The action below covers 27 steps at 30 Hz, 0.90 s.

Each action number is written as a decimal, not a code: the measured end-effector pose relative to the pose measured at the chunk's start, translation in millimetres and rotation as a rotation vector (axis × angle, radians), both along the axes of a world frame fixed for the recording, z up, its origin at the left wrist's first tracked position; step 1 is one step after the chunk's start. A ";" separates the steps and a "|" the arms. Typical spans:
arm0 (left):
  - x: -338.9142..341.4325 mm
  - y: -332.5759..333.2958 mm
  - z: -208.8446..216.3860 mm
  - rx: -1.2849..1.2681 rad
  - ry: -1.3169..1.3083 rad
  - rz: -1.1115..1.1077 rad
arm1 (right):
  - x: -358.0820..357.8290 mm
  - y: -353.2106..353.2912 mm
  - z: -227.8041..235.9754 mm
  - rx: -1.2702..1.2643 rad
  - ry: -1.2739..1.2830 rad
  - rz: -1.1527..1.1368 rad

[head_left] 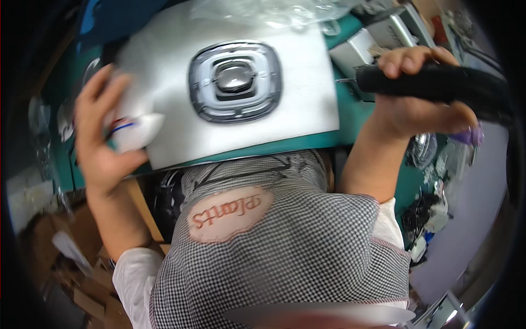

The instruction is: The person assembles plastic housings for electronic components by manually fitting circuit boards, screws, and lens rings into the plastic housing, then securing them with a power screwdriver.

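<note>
A dark-rimmed, rounded-square fixture with a clear domed centre (234, 79) lies face up on a white foam sheet (307, 109). My right hand (413, 98) is closed round a black electric screwdriver (408, 82), raised to the right of the sheet with its thin bit pointing left. At the sheet's left side is my left hand (104, 131), blurred, with thumb and fingers spread apart. Between them shows a small white piece (141, 133) with blue and red wires. Whether that hand touches the piece, I cannot tell. Neither hand is on the fixture.
Clear plastic bags (274, 13) lie along the sheet's far edge. White boxes (356, 49) stand on the green table mat (348, 118) at the far right. Bagged parts and cables (422, 211) crowd the right side. Cardboard (87, 274) is piled low on the left.
</note>
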<state>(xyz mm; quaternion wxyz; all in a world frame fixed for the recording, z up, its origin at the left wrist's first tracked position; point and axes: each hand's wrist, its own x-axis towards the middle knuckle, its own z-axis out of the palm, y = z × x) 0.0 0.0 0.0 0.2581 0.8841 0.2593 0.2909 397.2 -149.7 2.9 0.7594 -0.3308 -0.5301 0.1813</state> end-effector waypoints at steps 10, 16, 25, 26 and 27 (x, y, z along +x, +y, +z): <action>85.1 -29.0 -17.5 0.120 0.216 -0.006 | -34.1 41.3 6.9 0.056 -0.083 0.471; 103.3 -32.8 -23.8 0.081 0.194 -0.017 | -41.3 53.7 0.2 0.039 -0.103 0.516; 106.3 -31.4 -26.5 0.059 0.198 -0.041 | -52.3 64.3 -0.8 0.085 -0.104 0.496; 105.9 -31.4 -26.9 0.047 0.202 -0.037 | -49.3 66.3 -3.5 0.094 -0.128 0.516; 106.0 -31.2 -26.2 0.048 0.198 -0.038 | -48.7 67.7 -3.3 0.104 -0.153 0.537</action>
